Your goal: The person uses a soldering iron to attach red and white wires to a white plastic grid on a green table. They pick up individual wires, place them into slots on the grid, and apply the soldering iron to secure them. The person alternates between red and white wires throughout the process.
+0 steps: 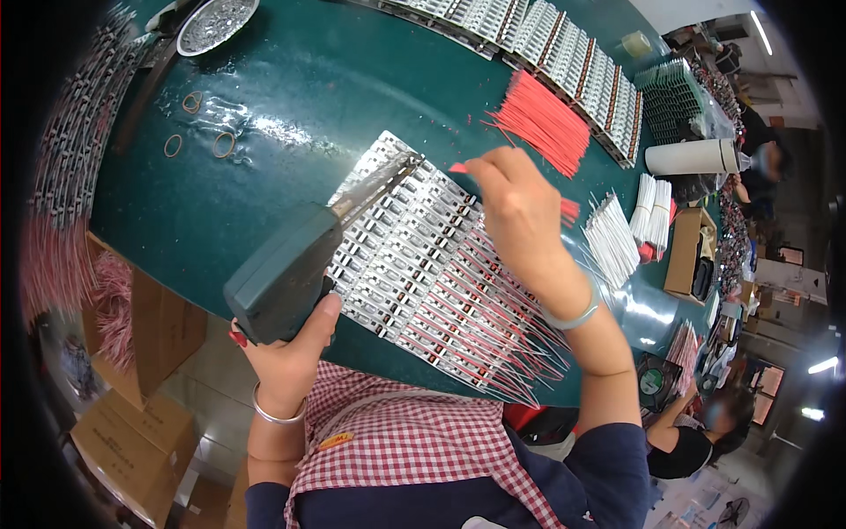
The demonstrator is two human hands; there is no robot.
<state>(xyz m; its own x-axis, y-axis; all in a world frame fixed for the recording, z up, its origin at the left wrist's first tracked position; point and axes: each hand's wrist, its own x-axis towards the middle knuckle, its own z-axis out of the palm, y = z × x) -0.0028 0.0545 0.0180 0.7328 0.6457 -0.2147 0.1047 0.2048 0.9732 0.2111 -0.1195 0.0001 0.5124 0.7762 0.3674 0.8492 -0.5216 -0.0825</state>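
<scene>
Tool (pixel 286 269) inside left grip (pixel 293 354)

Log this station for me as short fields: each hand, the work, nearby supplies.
Left hand: grips a dark green tool by its handle
Tool tip: over the panel's far end; contact unclear
Right hand: pinches a red piece, kind unclear
Panel: rows of small silvery parts, thin wires on its right side
Nearby: red bundle, white strands, white bottle
</scene>
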